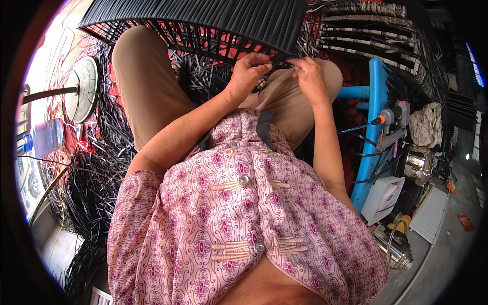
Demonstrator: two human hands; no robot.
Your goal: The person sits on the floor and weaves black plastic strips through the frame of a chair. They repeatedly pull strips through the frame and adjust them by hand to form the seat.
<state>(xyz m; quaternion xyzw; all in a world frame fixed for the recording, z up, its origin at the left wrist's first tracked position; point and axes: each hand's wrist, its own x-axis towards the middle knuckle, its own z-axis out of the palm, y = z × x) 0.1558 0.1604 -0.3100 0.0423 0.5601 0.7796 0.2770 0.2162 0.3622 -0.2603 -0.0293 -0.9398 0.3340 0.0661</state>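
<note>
A panel woven from black plastic strips (pixel 198 23) leans across the top of the head view, its lower edge above my lap. My left hand (pixel 249 73) is at its lower right corner, thumb and fingers pinched together with the fingertips against the dark weave. Close by on the right, my right hand (pixel 310 81) reaches in with its index finger stretched toward that corner and its other fingers bent. A black strip seems to run between the two sets of fingertips. The dark background there hides its exact path.
Loose black strips (pixel 96 193) lie heaped at the left and beneath the panel. At the right stands a blue frame (pixel 373 127) with a grey-and-orange tool (pixel 394 116) beside it. A white box (pixel 384 201) and a slatted piece (pixel 371 38) are also there. A round-based stand (pixel 84 89) is at the left.
</note>
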